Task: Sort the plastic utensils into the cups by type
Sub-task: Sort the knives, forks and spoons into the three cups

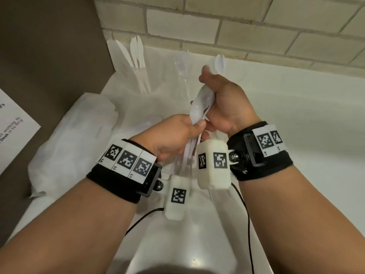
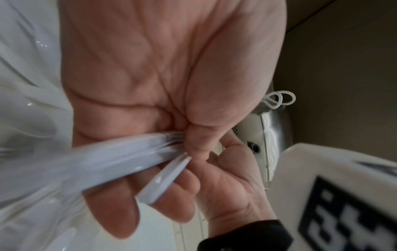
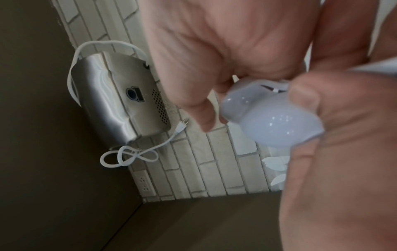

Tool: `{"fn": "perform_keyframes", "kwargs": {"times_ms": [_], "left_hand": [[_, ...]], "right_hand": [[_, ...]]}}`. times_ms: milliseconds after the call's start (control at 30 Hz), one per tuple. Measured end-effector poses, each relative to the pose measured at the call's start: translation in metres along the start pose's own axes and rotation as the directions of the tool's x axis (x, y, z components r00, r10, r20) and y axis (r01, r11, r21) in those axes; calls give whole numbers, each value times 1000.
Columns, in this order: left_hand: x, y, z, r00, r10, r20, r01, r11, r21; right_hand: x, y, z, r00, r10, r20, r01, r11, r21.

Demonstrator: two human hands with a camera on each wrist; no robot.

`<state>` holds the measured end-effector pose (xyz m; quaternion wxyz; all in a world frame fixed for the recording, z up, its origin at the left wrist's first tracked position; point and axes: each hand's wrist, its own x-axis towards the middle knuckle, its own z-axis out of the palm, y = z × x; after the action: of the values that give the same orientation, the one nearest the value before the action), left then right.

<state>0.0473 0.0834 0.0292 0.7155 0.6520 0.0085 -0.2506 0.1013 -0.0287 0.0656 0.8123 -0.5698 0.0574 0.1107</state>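
A bundle of white plastic spoons (image 1: 199,107) is held in both hands above the white counter (image 1: 296,115). My left hand (image 1: 194,128) grips the handles, the thumb pressed on top; the left wrist view shows those handles (image 2: 128,161) pinched under the thumb. My right hand (image 1: 209,95) curls round the spoon bowls (image 3: 270,118). Three clear cups stand at the back by the wall. The left cup (image 1: 141,76) holds knives, the middle cup (image 1: 181,66) holds forks, and the right cup (image 1: 235,74) holds a spoon (image 1: 219,63).
A crumpled clear plastic bag (image 1: 79,135) lies on the counter at the left. A printed paper sheet (image 1: 13,125) hangs on the brown side wall. White brick tiles (image 1: 256,26) run behind the cups. A steel hand dryer (image 3: 120,101) with a looped cord is mounted above.
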Motion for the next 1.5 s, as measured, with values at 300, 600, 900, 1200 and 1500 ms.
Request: {"fn": "perform_keyframes", "kwargs": {"times_ms": [300, 600, 900, 1200, 1500], "left_hand": [[-4, 5, -11, 999, -3, 32, 5, 997, -83], [2, 1, -9, 994, 104, 43, -111, 972, 209], [11, 4, -8, 985, 170, -31, -147, 917, 372], [7, 0, -1, 981, 190, -39, -167, 930, 327], [6, -7, -46, 935, 188, -302, -15, 869, 495]], "right_hand": [[-4, 4, -8, 953, -27, 301, 50, 996, -70], [-1, 7, -9, 948, -81, 308, 157, 960, -232], [-6, -1, -22, 952, -116, 283, 291, 634, -716], [4, -2, -39, 959, -220, 180, 277, 580, -766], [58, -77, -72, 489, -861, 138, 573, 198, -795]]}}
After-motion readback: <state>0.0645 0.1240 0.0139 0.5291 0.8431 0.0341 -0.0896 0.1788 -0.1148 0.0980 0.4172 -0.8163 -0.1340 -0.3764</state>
